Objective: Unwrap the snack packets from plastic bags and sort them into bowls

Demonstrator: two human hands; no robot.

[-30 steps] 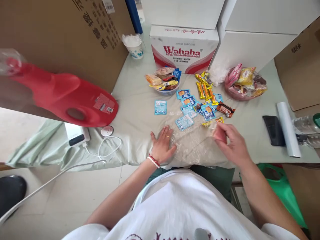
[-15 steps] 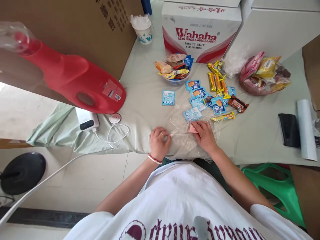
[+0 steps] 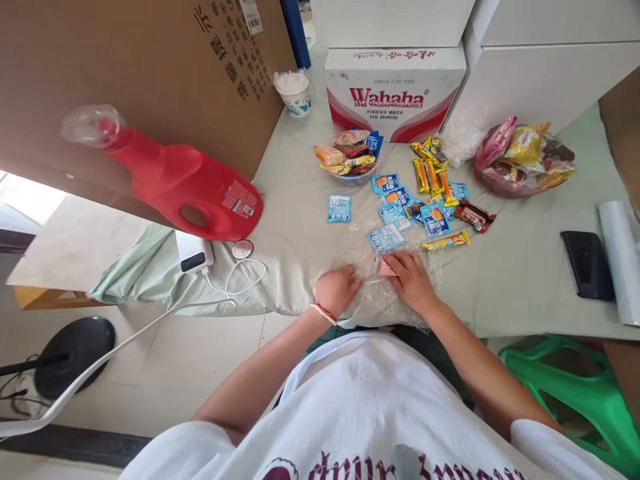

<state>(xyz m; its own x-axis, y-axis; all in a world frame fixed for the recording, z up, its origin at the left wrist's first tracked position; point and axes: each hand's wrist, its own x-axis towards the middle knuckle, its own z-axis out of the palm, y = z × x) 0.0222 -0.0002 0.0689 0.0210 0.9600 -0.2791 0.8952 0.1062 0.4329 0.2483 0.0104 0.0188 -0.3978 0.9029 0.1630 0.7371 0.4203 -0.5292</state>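
On the cloth near the table's front edge lies a crumpled clear plastic bag (image 3: 373, 303). My left hand (image 3: 336, 291), a bracelet at its wrist, is closed in a pinch on the bag's left edge. My right hand (image 3: 413, 285) is closed around a small pink block-like item (image 3: 387, 267) on top of the bag; my fingers hide part of it, so its kind is unclear. Just beyond, blue snack packets (image 3: 385, 238) lie in a loose pile with yellow-wrapped bars (image 3: 421, 177) and a brown-wrapped snack (image 3: 474, 216). One blue packet (image 3: 339, 209) lies apart at the left.
Behind the pile stand a clear bowl of snacks (image 3: 350, 177), a pink basket of snacks (image 3: 500, 185) and a water carton (image 3: 395, 123). A red jug (image 3: 200, 190) and a power bank (image 3: 193, 252) are left; a black phone-like object (image 3: 586, 265) and plastic roll (image 3: 620, 263) right.
My left hand has moved right, from lying on the cloth to pinching the plastic bag's edge. My right hand stays on the pink item. The view has shifted slightly.
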